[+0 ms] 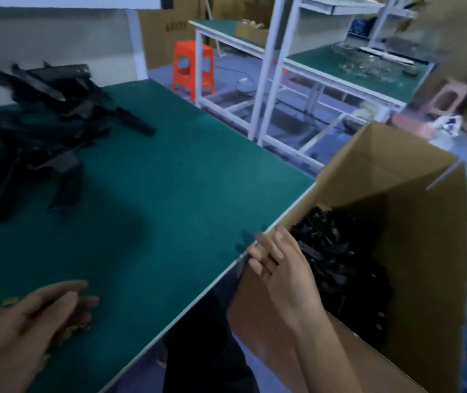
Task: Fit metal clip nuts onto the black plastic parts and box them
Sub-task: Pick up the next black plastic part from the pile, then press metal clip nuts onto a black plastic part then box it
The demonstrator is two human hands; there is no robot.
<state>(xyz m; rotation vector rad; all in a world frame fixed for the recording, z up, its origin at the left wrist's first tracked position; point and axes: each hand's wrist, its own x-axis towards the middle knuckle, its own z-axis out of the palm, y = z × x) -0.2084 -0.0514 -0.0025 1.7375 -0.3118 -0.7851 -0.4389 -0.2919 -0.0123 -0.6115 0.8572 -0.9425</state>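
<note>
Fingers of the right hand lie straight, slightly apart, at the cardboard box rim above the boxed black plastic parts, so boxing seems in hand; next, the left hand, loosely spread over the clip nuts, needs a fresh part from the pile on the green table.

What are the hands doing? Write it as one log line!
left hand: resting on small brassy metal pieces | right hand: fingers straight, over brown cardboard box of black plastic parts | heap of black parts: on green table

Factory assembly shop: green-matted surface near, more white-framed benches far right, cardboard cartons stacked at back, orange plastic stool.
</note>
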